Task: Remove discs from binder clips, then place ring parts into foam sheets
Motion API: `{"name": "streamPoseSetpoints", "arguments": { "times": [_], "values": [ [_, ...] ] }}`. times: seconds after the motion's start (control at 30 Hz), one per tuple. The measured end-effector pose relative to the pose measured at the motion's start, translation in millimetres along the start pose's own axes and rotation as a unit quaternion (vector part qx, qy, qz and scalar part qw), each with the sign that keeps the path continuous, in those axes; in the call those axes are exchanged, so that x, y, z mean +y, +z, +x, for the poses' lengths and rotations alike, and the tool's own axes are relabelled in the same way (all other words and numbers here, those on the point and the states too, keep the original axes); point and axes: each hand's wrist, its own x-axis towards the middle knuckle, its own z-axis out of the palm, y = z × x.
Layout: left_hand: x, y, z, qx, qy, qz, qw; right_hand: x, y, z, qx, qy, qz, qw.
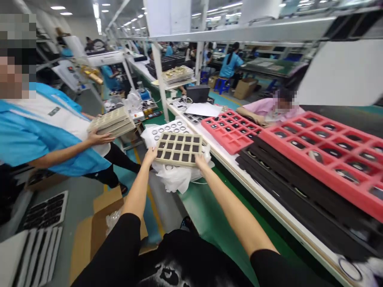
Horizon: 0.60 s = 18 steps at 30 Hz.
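Both my arms reach forward to a beige compartment tray (178,162) with dark squares in its cells. My left hand (150,154) grips its left edge, and my right hand (202,160) grips the right edge; the fingers are partly hidden beneath it. Directly behind and below the tray lies a white sheet with rows of dark rings (167,129). White plastic wrapping (175,180) hangs down under it.
A co-worker in blue (56,131) on the left carries beige trays (112,121). An open cardboard box (86,235) stands on the floor. Red compartment trays (289,139) and black trays (287,191) line the bench at right, where a person in pink (269,107) sits.
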Motion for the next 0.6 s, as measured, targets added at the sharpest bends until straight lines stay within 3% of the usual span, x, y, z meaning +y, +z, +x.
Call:
{"name": "streamPoseSetpoints", "arguments": {
  "times": [0.17, 0.3, 0.43, 0.53, 0.6],
  "values": [
    [2, 11.2, 16, -0.032, 0.014, 0.039, 0.999, -7, 18, 1, 0.020, 0.056, -0.037, 0.998],
    [1, 0.2, 2, 0.004, 0.056, 0.003, 0.998, -14, 5, -38, 0.048, 0.039, -0.054, 0.997],
    [13, -23.6, -58, 0.035, 0.136, -0.013, 0.990, -2, -28, -119, 0.074, 0.001, -0.034, 0.997],
    [22, -26.5, -125, -0.028, 0.175, 0.022, 0.984, 42, -55, -190, 0.140, 0.008, 0.020, 0.990],
    [21, -9.0, -165, -0.098, 0.205, 0.044, 0.973, 86, -71, -233, 0.216, 0.044, 0.054, 0.974]
  ]
}}
